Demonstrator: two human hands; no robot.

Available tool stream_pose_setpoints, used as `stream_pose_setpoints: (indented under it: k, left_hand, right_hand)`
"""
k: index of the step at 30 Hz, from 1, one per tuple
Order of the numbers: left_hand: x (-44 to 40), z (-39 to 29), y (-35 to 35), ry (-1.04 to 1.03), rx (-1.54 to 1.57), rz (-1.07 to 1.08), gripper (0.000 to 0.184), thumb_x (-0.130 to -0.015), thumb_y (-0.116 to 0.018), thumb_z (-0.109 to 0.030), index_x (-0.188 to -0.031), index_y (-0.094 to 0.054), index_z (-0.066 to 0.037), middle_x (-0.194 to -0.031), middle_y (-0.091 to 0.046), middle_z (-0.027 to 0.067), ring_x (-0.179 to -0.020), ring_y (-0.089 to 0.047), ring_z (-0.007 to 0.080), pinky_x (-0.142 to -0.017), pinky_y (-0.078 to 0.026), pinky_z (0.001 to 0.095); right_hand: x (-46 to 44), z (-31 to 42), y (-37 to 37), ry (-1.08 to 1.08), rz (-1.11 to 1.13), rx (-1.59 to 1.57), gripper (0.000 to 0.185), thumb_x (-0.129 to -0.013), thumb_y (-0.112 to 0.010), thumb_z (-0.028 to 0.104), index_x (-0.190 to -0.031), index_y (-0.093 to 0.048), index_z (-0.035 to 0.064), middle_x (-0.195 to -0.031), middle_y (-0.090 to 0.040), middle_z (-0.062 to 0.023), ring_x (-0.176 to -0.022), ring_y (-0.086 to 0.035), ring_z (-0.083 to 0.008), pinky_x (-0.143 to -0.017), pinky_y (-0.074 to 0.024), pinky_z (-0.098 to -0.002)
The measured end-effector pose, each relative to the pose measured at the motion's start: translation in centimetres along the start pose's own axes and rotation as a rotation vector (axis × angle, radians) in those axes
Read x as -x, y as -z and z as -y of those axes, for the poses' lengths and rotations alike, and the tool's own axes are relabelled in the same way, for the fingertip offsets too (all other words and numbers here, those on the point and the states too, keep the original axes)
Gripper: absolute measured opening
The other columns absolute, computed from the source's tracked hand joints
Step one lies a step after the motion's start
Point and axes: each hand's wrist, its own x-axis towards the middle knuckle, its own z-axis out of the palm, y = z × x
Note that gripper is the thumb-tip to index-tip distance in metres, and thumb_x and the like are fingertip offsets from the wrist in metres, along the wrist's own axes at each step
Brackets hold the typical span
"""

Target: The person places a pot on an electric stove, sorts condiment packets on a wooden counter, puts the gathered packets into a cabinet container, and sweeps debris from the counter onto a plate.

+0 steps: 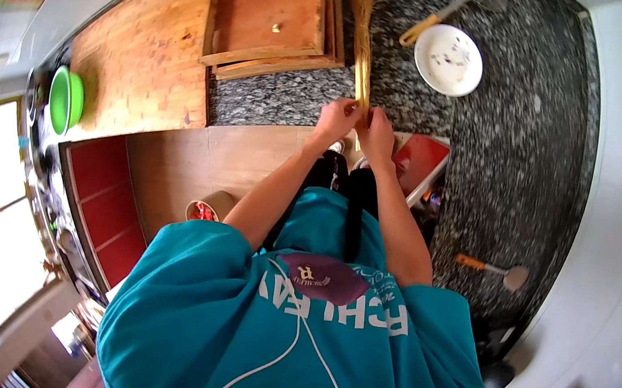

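Note:
A long bundle of yellowish straw-like strands (364,34) lies across the dark speckled counter, and its near end reaches the counter's front edge. My left hand (337,119) has its fingers pinched on the left side of this end. Close beside it, my right hand (375,134) closes round the same end from the right. A few thin strands hang below my fingers. Just left of the bundle are stacked wooden trays (269,2). To its right sits a white plate (448,61) with small dark marks or bits on it.
A strainer (462,1) with a wooden handle lies behind the plate. On the right counter (514,162) is a spatula (492,269). A green basin (65,101) stands on the far left, beside a wooden board (146,51). An open drawer (419,163) is below the counter, right of my hands.

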Motion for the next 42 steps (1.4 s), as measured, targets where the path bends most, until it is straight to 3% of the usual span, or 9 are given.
stream_pose_setpoints:
  k: [4,12,18,21,28,30,32,37,42]
  left_hand:
    - [-0.3,-2.1,0.7,0.111,-0.006,-0.075,0.031,-0.083,-0.065,-0.022,-0.099,-0.064,0.004,-0.083,-0.068,0.0175,-0.075,-0.068,0.0264,-0.066,-0.053,0.0347]
    - [0.7,-2.5,-0.4,0.036,-0.072,-0.163,0.029,-0.078,-0.07,-0.023,-0.091,-0.063,0.002,-0.08,-0.064,0.0144,-0.071,-0.064,0.0262,-0.065,-0.051,0.0339]
    - [0.8,-3.1,-0.2,0.024,-0.072,-0.126,0.035,-0.075,-0.072,-0.025,-0.094,-0.059,0.001,-0.079,-0.064,0.0148,-0.072,-0.065,0.0265,-0.064,-0.052,0.0348]
    - [0.8,-3.6,0.1,-0.016,-0.021,-0.125,0.032,-0.073,-0.07,-0.025,-0.092,-0.059,-0.001,-0.085,-0.061,0.0169,-0.077,-0.061,0.0344,-0.069,-0.051,0.0411]
    - [-3.0,-3.4,1.3,-0.114,-0.263,-0.25,0.03,-0.08,-0.063,-0.019,-0.103,-0.054,-0.001,-0.093,-0.057,0.0187,-0.089,-0.057,0.0384,-0.072,-0.049,0.0455]
    - [-3.6,-3.1,1.9,-0.038,-0.23,-0.226,0.032,-0.08,-0.062,-0.015,-0.107,-0.053,0.0,-0.099,-0.056,0.0201,-0.096,-0.054,0.0394,-0.079,-0.048,0.0445]
    - [-3.9,-2.8,2.0,-0.207,-0.301,-0.36,0.035,-0.079,-0.061,-0.012,-0.11,-0.052,0.002,-0.105,-0.056,0.0218,-0.099,-0.053,0.0401,-0.086,-0.046,0.0435]
    - [-2.5,-3.3,2.0,-0.281,-0.309,-0.309,0.037,-0.077,-0.061,-0.004,-0.112,-0.052,0.001,-0.105,-0.055,0.0216,-0.102,-0.051,0.0399,-0.088,-0.044,0.0447]
    - [-1.8,-3.6,1.1,-0.177,-0.091,-0.106,0.024,-0.08,-0.06,-0.007,-0.103,-0.057,-0.002,-0.097,-0.059,0.0193,-0.079,-0.06,0.0366,-0.071,-0.05,0.0438]
  right_hand:
    - [-0.9,1.5,0.8,0.217,-0.063,-0.197,0.02,-0.081,-0.062,0.008,-0.094,-0.048,0.0008,-0.083,-0.054,-0.0202,-0.078,-0.055,-0.0422,-0.062,-0.0442,-0.046]
    - [0.1,2.3,2.0,0.27,-0.081,-0.187,0.027,-0.081,-0.061,0.004,-0.104,-0.047,-0.0002,-0.089,-0.051,-0.0209,-0.08,-0.054,-0.0431,-0.064,-0.045,-0.0455]
    - [1.4,3.1,2.6,0.132,-0.074,-0.222,0.031,-0.078,-0.064,0.005,-0.104,-0.048,-0.0005,-0.091,-0.054,-0.0189,-0.085,-0.055,-0.0405,-0.068,-0.045,-0.0444]
    - [1.3,3.7,2.0,0.025,-0.088,-0.239,0.028,-0.078,-0.064,0.006,-0.102,-0.05,-0.0001,-0.091,-0.056,-0.0196,-0.083,-0.056,-0.0397,-0.07,-0.0458,-0.0421]
    - [-4.0,4.2,-1.1,0.11,-0.127,-0.2,0.02,-0.083,-0.058,0.008,-0.101,-0.051,0.0009,-0.088,-0.058,-0.0199,-0.078,-0.058,-0.0395,-0.067,-0.0465,-0.0425]
    - [-5.1,4.3,-1.7,-0.186,0.099,-0.466,0.021,-0.083,-0.06,0.01,-0.099,-0.052,0.0003,-0.083,-0.06,-0.0199,-0.08,-0.059,-0.0396,-0.067,-0.0457,-0.0435]
    - [-5.0,3.5,-1.2,0.107,-0.027,-0.326,0.017,-0.088,-0.056,0.009,-0.101,-0.055,-0.0021,-0.087,-0.064,-0.0159,-0.074,-0.064,-0.0236,-0.06,-0.0503,-0.031]
    - [-6.4,-3.1,1.4,-0.723,-0.223,-1.082,0.019,-0.091,-0.055,0.014,-0.094,-0.056,-0.0046,-0.083,-0.063,-0.0162,-0.066,-0.063,-0.0225,-0.053,-0.0539,-0.0341]
    - [-9.0,-4.8,5.6,-0.65,-0.446,-1.309,0.027,-0.094,-0.053,0.022,-0.092,-0.052,-0.0049,-0.085,-0.063,-0.0168,-0.074,-0.066,-0.0254,-0.067,-0.0598,-0.0342]
